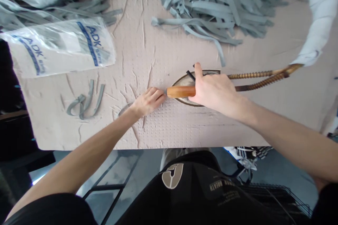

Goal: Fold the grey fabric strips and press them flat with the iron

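Gripping a short orange-brown wooden handle (pixel 181 91), the right hand (pixel 216 89) lies across the middle of the view, its fingers closed over the handle's far end and its thumb (pixel 198 70) raised. The handle sticks out from under those fingers toward the left hand (pixel 148 101), which rests on the table with its fingers loosely curled. Its fingertips (pixel 161 95) sit at or just beside the handle's tip, and whether they have hold of it cannot be told. Directly beneath the handle and right palm lies an oval frame (pixel 182 81) with a dark rim and a pale centre. Two spiral-twisted rods (pixel 260 79) run from behind the right hand toward a white wrapped bundle (pixel 319 17) at the upper right. The table is covered by a creased beige sheet (pixel 158 126) with a dotted texture. A large heap of grey rubber strips (pixel 211 10) lies above the hands, a few loose strips (pixel 84 100) lie to the left, and a clear plastic bag printed ADK (pixel 58 47) lies at the upper left.
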A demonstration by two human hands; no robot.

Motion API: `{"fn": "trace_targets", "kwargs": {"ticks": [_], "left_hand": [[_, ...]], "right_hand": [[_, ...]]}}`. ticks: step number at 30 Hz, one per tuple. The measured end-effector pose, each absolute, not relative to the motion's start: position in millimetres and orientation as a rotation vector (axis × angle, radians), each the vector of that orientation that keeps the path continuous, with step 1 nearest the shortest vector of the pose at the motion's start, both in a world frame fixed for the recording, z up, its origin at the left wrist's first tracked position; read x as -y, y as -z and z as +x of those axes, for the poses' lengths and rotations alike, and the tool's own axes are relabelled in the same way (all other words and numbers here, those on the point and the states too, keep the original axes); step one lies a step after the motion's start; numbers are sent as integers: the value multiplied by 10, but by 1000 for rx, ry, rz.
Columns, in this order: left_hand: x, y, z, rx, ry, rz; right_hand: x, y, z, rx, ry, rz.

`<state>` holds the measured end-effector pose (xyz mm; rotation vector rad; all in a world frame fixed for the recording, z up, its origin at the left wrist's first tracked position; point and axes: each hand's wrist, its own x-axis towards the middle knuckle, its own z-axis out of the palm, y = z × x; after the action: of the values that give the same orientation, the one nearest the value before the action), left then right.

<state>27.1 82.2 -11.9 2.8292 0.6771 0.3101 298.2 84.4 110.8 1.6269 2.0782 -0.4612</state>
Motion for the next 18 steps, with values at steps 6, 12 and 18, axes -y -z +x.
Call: {"fn": "trace_targets", "kwargs": {"ticks": [6, 12, 18], "left_hand": [[-758, 138, 191, -659, -399, 2786], [-649, 191, 135, -717, -466, 2739], [-553, 332, 129, -892, -559, 2567]], "right_hand": [[-852, -1136, 2921, -2097, 443, 1553], [-840, -1160, 2923, -2093, 347, 1503], [-852, -1142, 2770, -2163, 340, 1464]]}}
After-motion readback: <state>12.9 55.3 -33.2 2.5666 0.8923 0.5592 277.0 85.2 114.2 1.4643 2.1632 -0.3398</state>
